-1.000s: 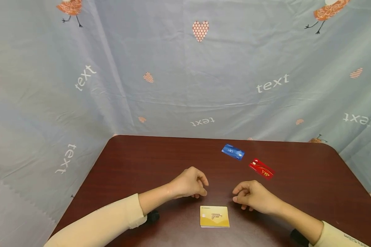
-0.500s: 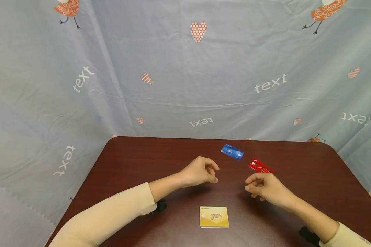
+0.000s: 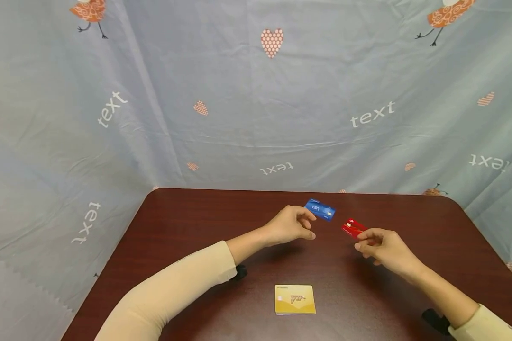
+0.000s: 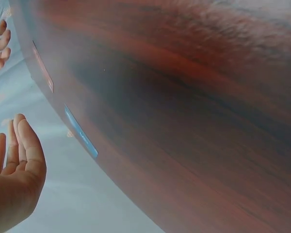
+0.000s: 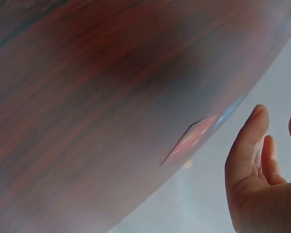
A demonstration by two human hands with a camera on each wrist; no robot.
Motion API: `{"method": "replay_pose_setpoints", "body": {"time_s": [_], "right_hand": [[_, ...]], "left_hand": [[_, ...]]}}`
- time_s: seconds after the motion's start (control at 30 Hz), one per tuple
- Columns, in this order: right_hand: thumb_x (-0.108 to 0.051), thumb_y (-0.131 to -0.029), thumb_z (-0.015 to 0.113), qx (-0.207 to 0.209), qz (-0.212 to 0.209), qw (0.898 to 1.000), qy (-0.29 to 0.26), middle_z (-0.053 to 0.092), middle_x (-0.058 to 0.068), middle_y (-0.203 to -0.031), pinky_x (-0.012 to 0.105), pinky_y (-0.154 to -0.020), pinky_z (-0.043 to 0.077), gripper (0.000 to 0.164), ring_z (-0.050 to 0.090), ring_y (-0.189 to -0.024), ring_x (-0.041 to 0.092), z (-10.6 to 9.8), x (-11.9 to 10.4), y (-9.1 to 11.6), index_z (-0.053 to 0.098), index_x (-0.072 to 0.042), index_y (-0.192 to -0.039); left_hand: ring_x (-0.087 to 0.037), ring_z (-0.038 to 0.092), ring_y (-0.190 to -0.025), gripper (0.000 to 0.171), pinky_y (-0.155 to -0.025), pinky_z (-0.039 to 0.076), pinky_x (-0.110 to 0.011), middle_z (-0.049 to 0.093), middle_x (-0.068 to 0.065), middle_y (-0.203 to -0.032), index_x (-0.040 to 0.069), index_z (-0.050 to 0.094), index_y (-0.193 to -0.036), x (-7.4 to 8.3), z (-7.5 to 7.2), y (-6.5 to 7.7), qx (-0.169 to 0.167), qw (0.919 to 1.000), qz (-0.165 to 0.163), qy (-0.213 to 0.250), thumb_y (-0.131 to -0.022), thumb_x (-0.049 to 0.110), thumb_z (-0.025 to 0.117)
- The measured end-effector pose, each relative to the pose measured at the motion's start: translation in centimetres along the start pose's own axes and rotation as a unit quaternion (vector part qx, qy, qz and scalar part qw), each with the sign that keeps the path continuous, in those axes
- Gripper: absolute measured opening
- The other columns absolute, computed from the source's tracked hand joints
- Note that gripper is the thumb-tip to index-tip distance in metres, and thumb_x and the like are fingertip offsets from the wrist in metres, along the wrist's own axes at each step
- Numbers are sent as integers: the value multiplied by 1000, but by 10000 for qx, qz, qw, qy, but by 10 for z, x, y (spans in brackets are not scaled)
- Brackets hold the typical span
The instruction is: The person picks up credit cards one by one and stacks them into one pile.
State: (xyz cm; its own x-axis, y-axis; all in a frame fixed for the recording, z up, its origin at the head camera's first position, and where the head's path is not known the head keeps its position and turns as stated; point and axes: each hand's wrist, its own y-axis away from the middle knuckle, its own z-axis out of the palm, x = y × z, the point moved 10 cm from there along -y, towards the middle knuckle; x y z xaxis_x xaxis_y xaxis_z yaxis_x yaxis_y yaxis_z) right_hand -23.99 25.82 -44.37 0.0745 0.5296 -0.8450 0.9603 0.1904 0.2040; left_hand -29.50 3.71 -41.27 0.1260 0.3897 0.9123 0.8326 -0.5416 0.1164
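Observation:
My left hand (image 3: 289,226) hovers over the table, its loosely bent fingers close to the blue card (image 3: 321,210) and partly in front of its near left corner. The blue card (image 4: 81,131) lies flat in the left wrist view, apart from that hand. My right hand (image 3: 386,250) is above the table beside the red card (image 3: 352,227), covering its near right part in the head view. In the right wrist view the red card (image 5: 190,138) lies on the tabletop with a gap to the fingers. Neither hand holds anything. A yellow card stack (image 3: 295,299) sits near the front.
The dark red-brown table (image 3: 222,208) has rounded far corners. A grey-blue printed curtain (image 3: 239,128) hangs behind it and along the sides.
Both hands have moved forward and to the right, away from the yellow cards: the left toward the blue card, the right toward the red one. The cards stay where they lie.

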Motion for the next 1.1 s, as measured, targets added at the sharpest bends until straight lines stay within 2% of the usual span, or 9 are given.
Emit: {"method": "replay_pose_setpoints", "body": {"time_s": [0.17, 0.3, 0.4, 0.53, 0.63, 0.83, 1.1], "right_hand": [[-24, -96, 78, 197, 41, 9998, 86, 72, 14, -107, 35, -66, 57, 50, 65, -86, 27, -12, 11, -6, 59, 9, -130], [-23, -96, 78, 363, 129, 9990, 220, 70, 19, -116, 35, -65, 57, 55, 65, -84, 26, -20, 24, -12, 57, 12, -133], [-25, -96, 79, 431, 244, 9982, 349, 66, 26, -124, 35, -67, 58, 60, 64, -84, 26, -26, 34, -16, 54, 13, -136], [-30, -95, 80, 377, 392, 9971, 532, 62, 32, -129, 37, -67, 57, 69, 62, -87, 27, -31, 43, -20, 51, 15, -139], [-31, -93, 82, 309, 477, 9960, 686, 60, 34, -129, 37, -69, 56, 73, 62, -93, 30, -32, 46, -23, 50, 17, -138], [-32, -89, 85, 317, 456, 9922, 1114, 62, 33, -124, 41, -81, 55, 74, 61, -106, 38, -35, 47, -30, 54, 19, -133], [-28, -85, 89, 328, 480, 9890, 1362, 64, 27, -118, 47, -85, 53, 65, 60, -102, 36, -34, 50, -39, 60, 15, -125]], "left_hand": [[-13, 62, -86, 37, -69, 51, -23, 68, -6, -95, 5, 71, -119, 0, -1, -12, -29, 9999, 52, 82, -85, 2, 85], [-12, 62, -87, 41, -70, 52, -22, 70, -13, -100, 1, 71, -122, -3, -2, -22, -6, 9997, 33, 225, -84, 0, 85], [-12, 62, -87, 44, -70, 52, -21, 70, -13, -100, -3, 69, -126, -5, -1, -29, -33, 9996, 1, 287, -84, -1, 85], [-12, 62, -87, 47, -70, 52, -22, 68, -7, -95, -4, 67, -129, -6, 2, -37, -57, 9997, -23, 235, -85, 0, 85], [-12, 62, -86, 47, -70, 51, -22, 67, -4, -92, -4, 67, -128, -8, 4, -42, -29, 9997, -68, 213, -85, 0, 85], [-13, 61, -85, 47, -68, 50, -21, 66, -3, -90, -4, 67, -128, -13, 14, -52, -45, 9995, -189, 260, -84, -2, 85], [-13, 58, -77, 48, -66, 50, -21, 65, -2, -85, -3, 67, -129, -13, 28, -63, -244, 9994, -236, 5, -84, -1, 85]]}}
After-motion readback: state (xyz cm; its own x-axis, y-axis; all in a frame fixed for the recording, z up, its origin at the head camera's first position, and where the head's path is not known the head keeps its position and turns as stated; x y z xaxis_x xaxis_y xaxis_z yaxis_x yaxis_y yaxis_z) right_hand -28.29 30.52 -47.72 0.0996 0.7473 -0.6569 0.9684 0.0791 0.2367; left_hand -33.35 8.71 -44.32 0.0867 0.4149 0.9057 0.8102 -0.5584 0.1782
